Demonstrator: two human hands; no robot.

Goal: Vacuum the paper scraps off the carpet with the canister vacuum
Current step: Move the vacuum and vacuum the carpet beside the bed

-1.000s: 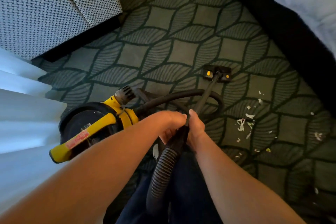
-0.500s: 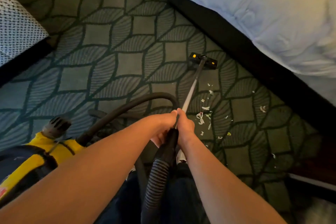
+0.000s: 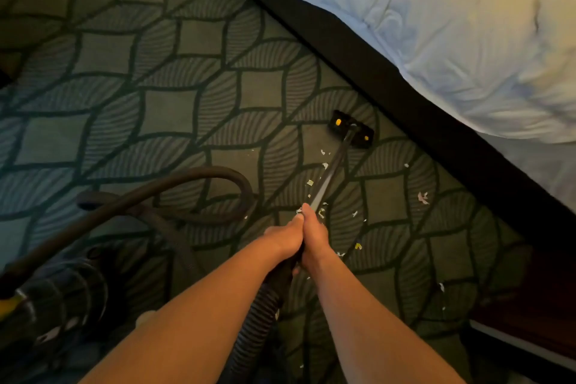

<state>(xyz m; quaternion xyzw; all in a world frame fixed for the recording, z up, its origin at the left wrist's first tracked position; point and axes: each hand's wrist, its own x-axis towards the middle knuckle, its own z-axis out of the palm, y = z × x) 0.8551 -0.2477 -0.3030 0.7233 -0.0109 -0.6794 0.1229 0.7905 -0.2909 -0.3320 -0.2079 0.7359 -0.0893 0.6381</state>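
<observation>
Both hands grip the vacuum's handle where the ribbed hose [image 3: 258,318] meets the metal wand [image 3: 330,171]. My left hand [image 3: 285,237] and my right hand [image 3: 313,235] press together around it. The wand runs up and right to the black floor head [image 3: 350,129] with two yellow spots, flat on the carpet near the bed. White and yellow paper scraps [image 3: 422,197] lie scattered along the wand and to its right. The yellow and black canister [image 3: 37,299] sits at the lower left, mostly in shadow.
A bed with white sheets [image 3: 436,34] and a dark base [image 3: 389,84] runs diagonally across the right. The dark hose [image 3: 174,184] loops over the green leaf-patterned carpet [image 3: 156,87] left of my hands. Dark wooden furniture [image 3: 530,321] stands at the lower right.
The view has swung right toward the bed, so the canister slid to the lower left edge. The floor head has moved further out toward the bed base, past several scraps.
</observation>
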